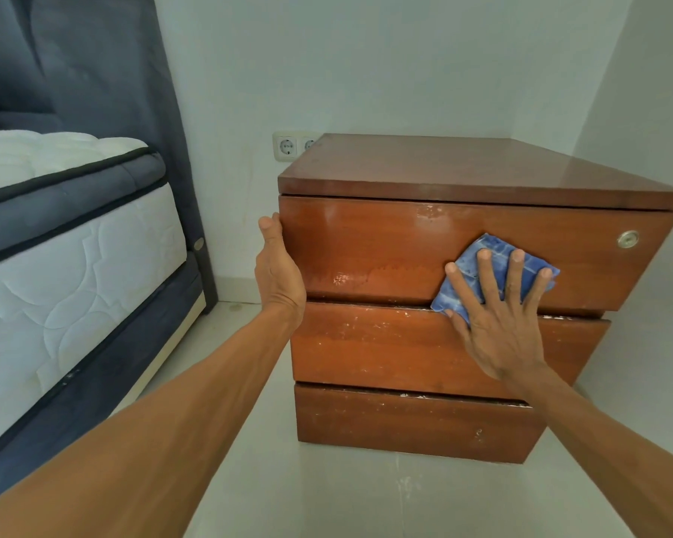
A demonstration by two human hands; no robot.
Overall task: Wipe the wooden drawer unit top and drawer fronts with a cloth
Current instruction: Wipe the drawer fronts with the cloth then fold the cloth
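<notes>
A reddish-brown wooden drawer unit [424, 168] with three drawer fronts stands on the floor against the white wall. My right hand [498, 316] presses a folded blue cloth [478, 262] flat against the top drawer front [366, 242], fingers spread and straight. The cloth sits at the lower right of that front, over the gap to the middle drawer [385, 351]. My left hand [278, 266] rests against the unit's left side at the top drawer's edge, thumb at the corner. A round metal lock [628, 239] sits at the top drawer's right end.
A bed with a white and grey mattress [67, 242] and a dark headboard [105, 71] stands to the left, leaving a narrow strip of pale floor [307, 491] beside the unit. A double wall socket [288, 146] is behind the unit's left rear corner. A wall closes in on the right.
</notes>
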